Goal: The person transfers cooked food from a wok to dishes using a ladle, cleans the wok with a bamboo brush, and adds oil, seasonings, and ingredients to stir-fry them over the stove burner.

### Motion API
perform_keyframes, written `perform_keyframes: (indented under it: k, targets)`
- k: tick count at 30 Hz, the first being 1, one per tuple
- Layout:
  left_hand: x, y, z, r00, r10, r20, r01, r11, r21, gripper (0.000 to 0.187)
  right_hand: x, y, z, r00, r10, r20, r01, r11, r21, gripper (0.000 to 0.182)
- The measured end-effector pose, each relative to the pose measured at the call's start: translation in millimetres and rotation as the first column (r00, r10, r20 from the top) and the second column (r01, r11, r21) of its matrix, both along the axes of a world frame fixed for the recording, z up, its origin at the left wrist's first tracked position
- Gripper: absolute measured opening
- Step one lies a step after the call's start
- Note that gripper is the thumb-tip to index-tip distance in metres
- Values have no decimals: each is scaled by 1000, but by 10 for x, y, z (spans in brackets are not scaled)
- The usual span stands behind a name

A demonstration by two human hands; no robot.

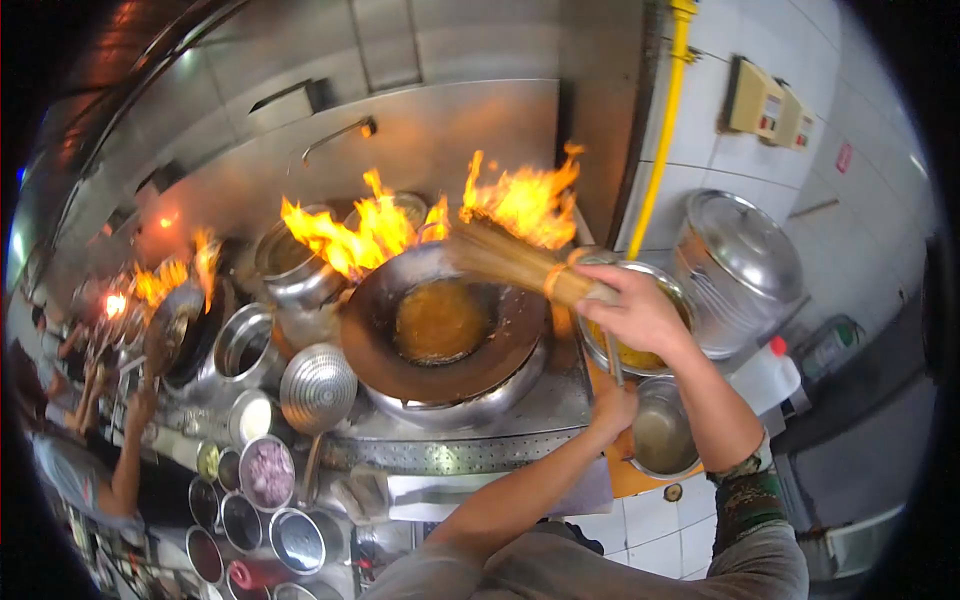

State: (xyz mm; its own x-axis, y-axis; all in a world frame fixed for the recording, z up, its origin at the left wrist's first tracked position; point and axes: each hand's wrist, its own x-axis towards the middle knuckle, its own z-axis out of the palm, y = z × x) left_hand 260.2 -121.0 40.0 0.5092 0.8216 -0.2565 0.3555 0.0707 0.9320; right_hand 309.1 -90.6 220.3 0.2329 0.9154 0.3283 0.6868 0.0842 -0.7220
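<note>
The R hand point(640, 312) has its fingers wrapped round the short end of a stick brush point(500, 262), which is tied w/ orange bands point(553, 281). The brush leans over the right side of the big wok point(430, 382); from where I stand I can't tell if its tips touch. Big flames point(525, 203) burn right behind it. Brown runny stuff point(440, 320) sits in the bottom of the wok.

The L hand point(612, 406) is lower down, w/ its fingers curled round a thin metal handle point(614, 357). That's in front of a pot of yellow stuff point(643, 356), but I can't tell where the far end goes. A pot of cloudy water point(663, 440) is just beside the L hand. A big silver pot w/ a lid point(738, 262) stands back by the wall.

L of the wok there's a round scoop w/ holes point(318, 387), & nr that a bowl of pink-purple bits point(268, 472). Way over on the L, another person point(75, 480) is nr a 2nd wok point(182, 340) w/ fire too.
</note>
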Motion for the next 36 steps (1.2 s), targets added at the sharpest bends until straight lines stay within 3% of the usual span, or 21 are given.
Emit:
perform_keyframes:
  k: [2, 4, 6, 7, 8, 9, 11, 12, 14, 16, 17, 19, 23, 27, 29, 30, 31, 33, 34, 35, 36]
  targets:
    - [208, 4, -116, 995, -99, 5, 99, 986, -137, 40, -199, 362, 61, 912, 179, 370, -124, 978, -169, 44]
    - [181, 104, -128, 980, -198, 26, 198, 945, -261, 42, -330, 752, -22, 814, 302, 496, -160, 937, -310, 41]
    - [-95, 144, 104, 807, -573, 144, 590, 766, -255, 42, -502, 1052, -22, 689, 424, 587, -166, 881, -442, 39]
    - [-251, 115, 70, 821, -552, 145, 570, 779, -259, 42, -592, 1176, 18, 647, 520, 558, -70, 769, -636, 35]
    - [-428, 24, -25, 867, -499, -1, 496, 861, 113, 39, -669, 1308, 65, 611, 605, 511, 42, 620, -784, 31]
    - [-616, -34, -54, 910, -396, -123, 404, 782, 474, 37, -666, 1569, -157, 607, 601, 520, 14, 646, -763, 26]
    - [-1186, 102, 685, 834, -229, -503, 509, 670, 540, 41, -823, 1908, -571, 700, 522, 488, -41, 711, -702, 25]
    - [-1430, 197, 746, 862, 21, -506, 379, 636, 672, 40, -880, 2128, -769, 785, 431, 444, -74, 778, -624, 24]
    - [-2002, 450, 843, 831, 385, -402, 143, 549, 823, 36, -802, 2319, -1001, 676, 508, 535, -139, 800, -584, 22]
    - [-2441, 637, 710, 794, 438, -421, 92, 598, 796, 30, -802, 2094, -643, 348, 706, 617, -293, 707, -644, 24]
    - [-2539, 721, 609, 835, 400, -378, 96, 570, 816, 27, -761, 2171, -658, 332, 709, 622, -308, 705, -639, 24]
    - [-2609, 801, 454, 869, 369, -329, 89, 538, 838, 24, -666, 2336, -782, 546, 623, 560, -149, 730, -667, 30]
    - [-2553, 863, 419, 875, 358, -327, 110, 510, 853, 23, -1113, 2169, -800, 839, 408, 359, -148, 807, -571, 39]
    - [-2503, 915, 277, 875, 325, -358, 140, 537, 832, 25, -962, 1476, -729, 563, 630, 536, -324, 764, -558, 45]
    - [-2412, 907, 321, 839, 302, -452, 178, 634, 752, 26, -1123, 1458, -327, 741, 592, 316, -203, 646, -735, 35]
    - [-2357, 909, 256, 760, 351, -547, 295, 563, 772, 23, -1181, 1654, -404, 795, 559, 236, -224, 631, -743, 28]
    - [-2393, 878, 487, 790, 257, -556, 235, 711, 663, 20, -1203, 1884, -686, 837, 512, 193, -281, 705, -652, 26]
    - [-2375, 858, 515, 759, 284, -587, 233, 723, 651, 22, -1525, 1960, -658, 835, 489, 252, -249, 743, -621, 25]
    - [-2378, 838, 595, 788, 234, -570, 215, 763, 610, 23, -1119, 2305, -1107, 636, 625, 453, -447, 777, -443, 25]
    - [-2341, 854, 555, 775, 278, -568, 184, 760, 624, 24, -1075, 2042, -950, 636, 662, 397, -493, 744, -450, 27]
    - [-2251, 857, 498, 768, 300, -566, 175, 751, 636, 24, -977, 1739, -773, 747, 571, 340, -333, 764, -552, 28]
